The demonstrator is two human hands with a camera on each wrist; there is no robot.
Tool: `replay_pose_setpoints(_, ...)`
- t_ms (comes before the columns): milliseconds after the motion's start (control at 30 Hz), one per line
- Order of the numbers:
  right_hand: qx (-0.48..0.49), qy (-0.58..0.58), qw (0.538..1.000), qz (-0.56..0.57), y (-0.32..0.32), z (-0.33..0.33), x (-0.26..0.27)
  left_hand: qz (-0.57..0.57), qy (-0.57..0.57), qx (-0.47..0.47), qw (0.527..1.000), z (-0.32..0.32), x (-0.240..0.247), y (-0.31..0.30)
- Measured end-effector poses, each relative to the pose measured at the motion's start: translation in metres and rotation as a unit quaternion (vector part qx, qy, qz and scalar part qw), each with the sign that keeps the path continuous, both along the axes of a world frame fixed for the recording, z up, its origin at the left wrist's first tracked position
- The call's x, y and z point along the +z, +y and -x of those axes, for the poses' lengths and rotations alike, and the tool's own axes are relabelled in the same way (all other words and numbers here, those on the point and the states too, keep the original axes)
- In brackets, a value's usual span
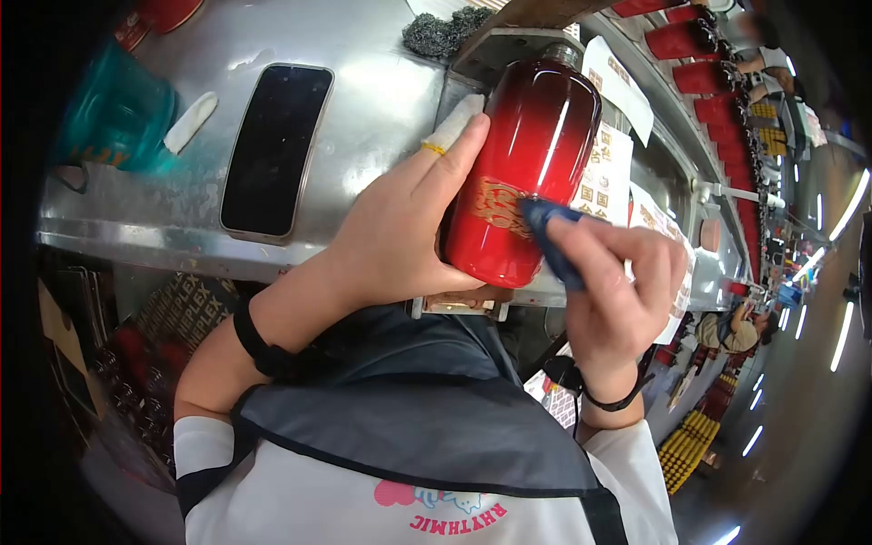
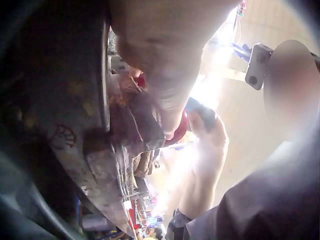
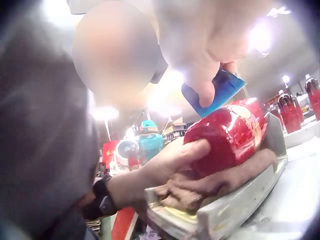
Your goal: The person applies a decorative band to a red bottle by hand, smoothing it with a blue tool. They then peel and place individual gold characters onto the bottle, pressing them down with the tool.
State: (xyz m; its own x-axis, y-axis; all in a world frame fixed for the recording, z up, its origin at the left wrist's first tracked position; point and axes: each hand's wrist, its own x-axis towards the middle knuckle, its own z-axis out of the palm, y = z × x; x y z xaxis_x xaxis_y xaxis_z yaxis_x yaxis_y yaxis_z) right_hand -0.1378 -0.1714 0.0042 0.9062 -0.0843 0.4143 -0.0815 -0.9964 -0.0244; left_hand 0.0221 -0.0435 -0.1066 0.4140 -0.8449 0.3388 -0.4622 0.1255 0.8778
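A glossy red bottle (image 1: 545, 136), darkening toward its neck, lies tilted with its base toward the person. My left hand (image 1: 391, 209) grips its left side, thumb near the base; one finger wears a white cover held by a yellow band. Gold lettering (image 1: 498, 205) shows on the bottle's lower side. Between thumb and fingers, my right hand (image 1: 627, 282) pinches a flat blue scraper (image 1: 556, 241), its edge right at the lettering. In the right wrist view the bottle (image 3: 215, 145) rests in a cradle (image 3: 245, 202) lined with brown cloth.
Left on the metal bench lie a black phone (image 1: 277, 150), a white finger cover (image 1: 192, 122) and a teal bottle (image 1: 127, 109). Printed sheets (image 1: 607, 168) are at the right of the cradle. Dark steel wool (image 1: 440, 34) sits behind. Red bottles (image 1: 708, 77) line the far right.
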Motion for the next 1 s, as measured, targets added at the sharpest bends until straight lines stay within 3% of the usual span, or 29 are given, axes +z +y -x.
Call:
replay_pose_setpoints(133, 0.065, 0.033, 0.997, -0.027, 0.008, -0.004, 0.008, 0.001, -0.022, 0.007, 1.000, -0.001, -0.002, 0.002)
replay_pose_setpoints(267, 0.036, -0.007, 0.999, 0.027, -0.009, -0.009, 0.006, 0.001, -0.039, 0.010, 0.999, -0.001, -0.001, 0.002)
replay_pose_setpoints(400, 0.113, 0.072, 0.990, -0.054, 0.016, 0.001, 0.008, 0.072, -0.084, 0.045, 0.993, 0.000, -0.011, -0.004)
replay_pose_setpoints(500, 0.080, 0.080, 0.990, -0.086, 0.011, -0.001, 0.024, 0.067, -0.080, 0.040, 0.994, -0.001, -0.004, 0.000)
replay_pose_setpoints(567, 0.027, 0.019, 0.999, -0.007, 0.001, 0.001, 0.018, 0.057, -0.076, 0.031, 0.995, -0.001, -0.002, 0.001)
replay_pose_setpoints(633, 0.042, 0.050, 0.998, -0.025, 0.011, 0.002, 0.009, 0.072, -0.087, 0.042, 0.993, -0.002, -0.004, 0.001)
replay_pose_setpoints(700, 0.112, 0.097, 0.978, -0.144, 0.018, 0.007, 0.011, 0.066, -0.092, 0.046, 0.993, -0.002, -0.002, 0.003)
replay_pose_setpoints(767, 0.096, 0.102, 0.977, -0.163, 0.016, 0.013, 0.010, 0.061, -0.095, 0.042, 0.993, -0.002, 0.000, 0.002)
replay_pose_setpoints(833, 0.030, 0.054, 0.988, -0.141, 0.011, 0.018, 0.019, 0.114, -0.170, 0.069, 0.976, -0.004, 0.003, 0.002)
replay_pose_setpoints(1000, 0.003, 0.052, 0.998, -0.032, 0.004, 0.008, 0.014, 0.112, -0.160, 0.045, 0.980, -0.002, 0.003, 0.003)
